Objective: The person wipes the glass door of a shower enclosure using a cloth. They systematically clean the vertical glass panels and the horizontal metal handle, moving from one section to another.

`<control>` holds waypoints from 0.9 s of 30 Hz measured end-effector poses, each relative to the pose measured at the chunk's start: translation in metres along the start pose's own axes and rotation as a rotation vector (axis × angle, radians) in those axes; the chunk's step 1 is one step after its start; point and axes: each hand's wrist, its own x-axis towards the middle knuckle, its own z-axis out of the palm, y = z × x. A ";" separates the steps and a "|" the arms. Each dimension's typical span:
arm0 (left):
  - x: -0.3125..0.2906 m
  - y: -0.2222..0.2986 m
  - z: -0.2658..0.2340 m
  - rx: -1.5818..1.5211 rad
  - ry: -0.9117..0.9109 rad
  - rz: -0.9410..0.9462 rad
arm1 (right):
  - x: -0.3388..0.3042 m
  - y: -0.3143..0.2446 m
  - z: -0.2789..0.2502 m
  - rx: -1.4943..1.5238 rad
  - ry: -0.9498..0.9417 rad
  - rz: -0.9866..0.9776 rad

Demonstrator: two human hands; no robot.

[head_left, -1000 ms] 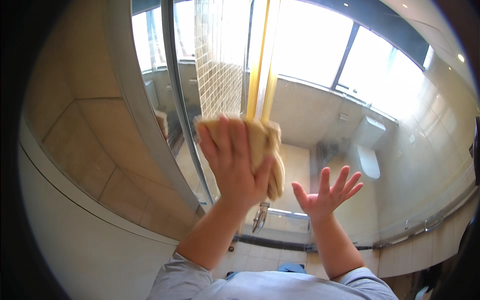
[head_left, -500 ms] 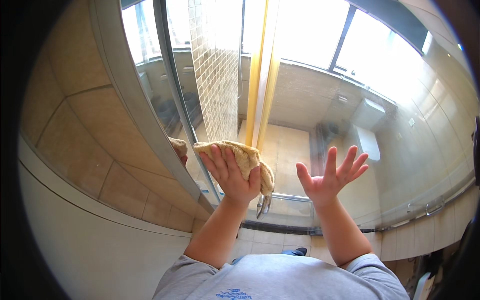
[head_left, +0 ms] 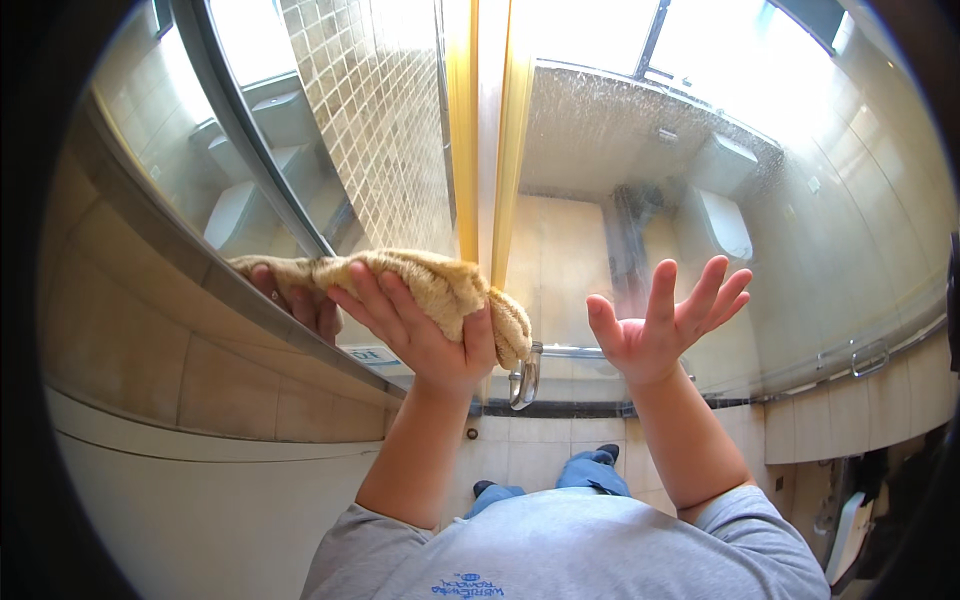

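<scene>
My left hand [head_left: 425, 330] grips a folded tan cloth [head_left: 420, 278], thumb on its near side and fingers along its left part. The cloth's left end meets its own reflection in a shiny panel [head_left: 260, 190] on the left, where a mirrored hand also shows. Just right of the cloth's lower end is a curved chrome handle [head_left: 525, 378]. Raised in front of the glass, my right hand [head_left: 660, 330] is open with its fingers spread and holds nothing. Whether it touches the glass I cannot tell.
Two yellow-edged strips [head_left: 505, 140] run upright ahead. A white toilet [head_left: 722, 222] shows through the spotted glass at the right. A chrome handle [head_left: 870, 358] sits farther right. Beige wall tiles [head_left: 235, 390] line the left, and floor tiles [head_left: 540, 450] lie around my feet.
My left hand and the cloth have moved left, up to the shiny panel. The view has shifted, showing more of the panel's reflection and both feet. My right hand stays raised and spread.
</scene>
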 end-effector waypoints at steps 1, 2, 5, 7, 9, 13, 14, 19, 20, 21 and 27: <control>-0.008 0.000 0.001 0.005 0.006 -0.019 | 0.001 -0.002 0.001 0.017 0.010 0.002; -0.018 -0.001 0.000 0.013 0.012 -0.037 | 0.000 -0.004 0.002 0.017 -0.002 0.014; -0.068 -0.011 0.008 -0.016 -0.080 -0.105 | 0.003 -0.006 0.003 -0.006 -0.018 0.008; -0.099 -0.010 0.011 -0.030 -0.123 -0.125 | 0.003 -0.003 0.001 -0.012 -0.031 0.010; -0.105 -0.006 0.009 -0.018 -0.174 -0.132 | 0.001 -0.001 0.003 -0.019 -0.030 0.000; -0.076 0.013 0.005 -0.042 -0.177 -0.182 | -0.002 0.001 0.004 -0.039 -0.017 -0.020; -0.063 0.019 0.005 -0.055 -0.160 -0.206 | -0.001 0.001 0.005 -0.036 -0.013 -0.018; 0.002 0.046 0.010 -0.044 -0.021 -0.164 | -0.006 -0.002 0.003 -0.018 -0.034 -0.005; 0.005 0.049 0.012 -0.029 -0.013 -0.149 | -0.009 -0.002 0.001 -0.015 -0.045 -0.003; 0.007 0.051 0.014 -0.018 -0.003 -0.126 | -0.010 -0.002 0.001 -0.017 -0.048 0.003; -0.074 0.057 0.027 0.050 -0.081 -0.100 | -0.043 -0.018 -0.001 0.009 -0.121 -0.072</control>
